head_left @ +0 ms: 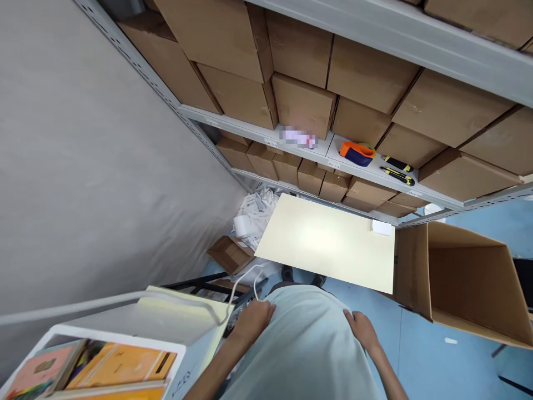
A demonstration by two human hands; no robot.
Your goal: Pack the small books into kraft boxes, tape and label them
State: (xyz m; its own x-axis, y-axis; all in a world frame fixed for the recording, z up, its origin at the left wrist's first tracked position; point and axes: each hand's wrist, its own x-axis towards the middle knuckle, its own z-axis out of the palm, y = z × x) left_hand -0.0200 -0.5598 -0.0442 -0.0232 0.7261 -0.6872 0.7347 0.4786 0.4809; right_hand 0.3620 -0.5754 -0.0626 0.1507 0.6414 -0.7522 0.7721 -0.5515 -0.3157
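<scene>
My left hand [257,316] is curled closed at the left side of my light blue shirt [308,344], its fingers against the cloth. On the other side, my right hand [363,329] is also closed, with thumb and finger pinching the shirt's edge. The fingertips of both hands are partly hidden. In front of me is a pale cream tabletop [325,239], and a small white stack of paper or cards [381,227] lies at its far right corner. A white cable [233,291] runs close by my left hand.
Ahead, a metal shelf [316,145] holds several cardboard boxes, an orange and blue tape dispenser [357,153] and two box cutters [397,169]. A large open carton [470,278] stands right. At left are a white bin of books [120,333], crumpled white paper [256,216] and a small carton [230,254].
</scene>
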